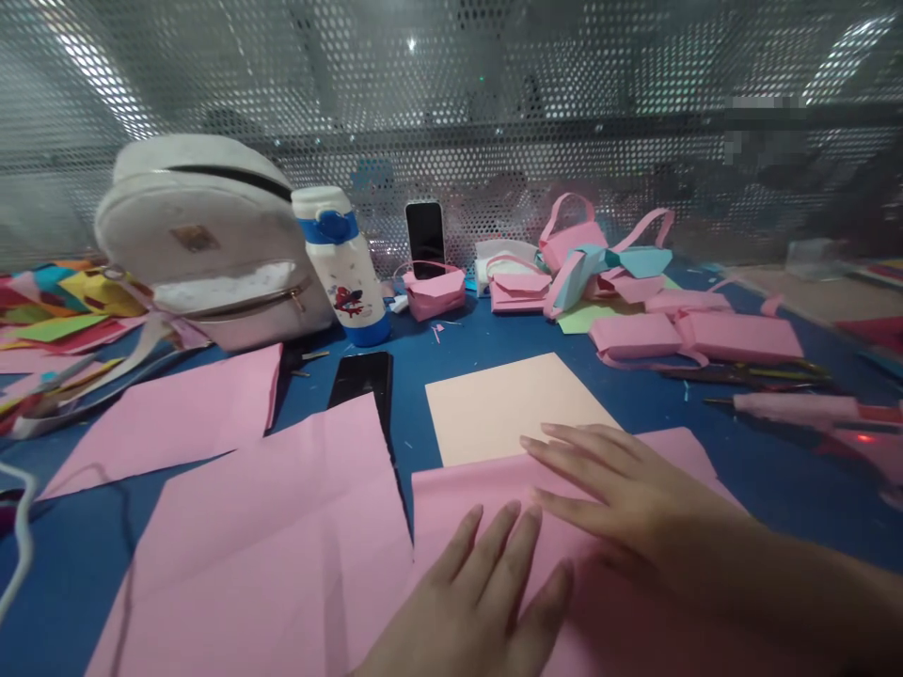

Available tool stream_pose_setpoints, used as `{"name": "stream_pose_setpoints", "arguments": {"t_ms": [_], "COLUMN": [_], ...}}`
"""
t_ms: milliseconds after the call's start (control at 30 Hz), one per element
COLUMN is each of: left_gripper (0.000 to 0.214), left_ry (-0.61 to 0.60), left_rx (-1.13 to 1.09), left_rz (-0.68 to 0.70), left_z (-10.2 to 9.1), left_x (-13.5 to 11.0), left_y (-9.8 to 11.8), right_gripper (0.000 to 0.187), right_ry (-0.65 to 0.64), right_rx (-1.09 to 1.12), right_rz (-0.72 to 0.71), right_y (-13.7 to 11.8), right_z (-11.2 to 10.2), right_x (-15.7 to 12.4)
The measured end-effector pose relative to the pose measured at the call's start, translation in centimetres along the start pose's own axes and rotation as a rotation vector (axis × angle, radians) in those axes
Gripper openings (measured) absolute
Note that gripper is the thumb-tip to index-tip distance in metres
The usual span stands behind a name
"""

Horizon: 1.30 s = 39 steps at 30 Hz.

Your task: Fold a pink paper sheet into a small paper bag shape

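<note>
With left hand (469,606) and right hand (621,494) spread flat on pink paper sheet (441,517), probably to keep it from shifting.

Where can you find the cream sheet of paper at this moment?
In the head view, the cream sheet lies slightly right of centre on the blue table, just beyond the pink sheet under the right hand.

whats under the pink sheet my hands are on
A cream sheet seems to run beneath the far edge of the pink sheet; anything further under is covered, unseen.
</note>
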<state>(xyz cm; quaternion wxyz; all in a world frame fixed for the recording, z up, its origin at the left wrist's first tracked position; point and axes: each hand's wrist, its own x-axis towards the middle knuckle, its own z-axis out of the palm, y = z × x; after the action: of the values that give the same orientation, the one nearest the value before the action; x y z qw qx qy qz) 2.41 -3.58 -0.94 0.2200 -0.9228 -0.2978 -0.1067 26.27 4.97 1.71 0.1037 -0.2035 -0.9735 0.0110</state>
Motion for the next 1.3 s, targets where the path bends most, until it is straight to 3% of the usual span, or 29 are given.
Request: {"name": "stream_pose_setpoints", "arguments": {"t_ms": [333,667,1000,1300], "left_gripper": [0.060,0.062,0.069,0.059], "left_ry": [-0.007,-0.037,-0.161,-0.075], "left_rx": [-0.044,-0.073,-0.164,-0.154], "left_rz": [-0.001,-0.010,-0.025,-0.080], "left_z": [-0.4,-0.6,-0.5,0.2], "left_x": [0.1,0.3,0.3,0.1], "left_y": [-0.1,-0.1,0.2,0.8], "right_gripper": [0.035,0.038,0.044,0.046], "right_ry": [-0.056,-0.153,-0.195,-0.157], "right_rx": [-0.054,-0.028,-0.040,-0.101], "right_rz": [-0.024,-0.042,-0.119,-0.237], "right_y": [-0.2,-0.2,-0.9,-1.5], "right_z": [-0.5,-1.0,-1.2,-0.3], "right_x": [2.9,5.7,8.1,10.6]}}
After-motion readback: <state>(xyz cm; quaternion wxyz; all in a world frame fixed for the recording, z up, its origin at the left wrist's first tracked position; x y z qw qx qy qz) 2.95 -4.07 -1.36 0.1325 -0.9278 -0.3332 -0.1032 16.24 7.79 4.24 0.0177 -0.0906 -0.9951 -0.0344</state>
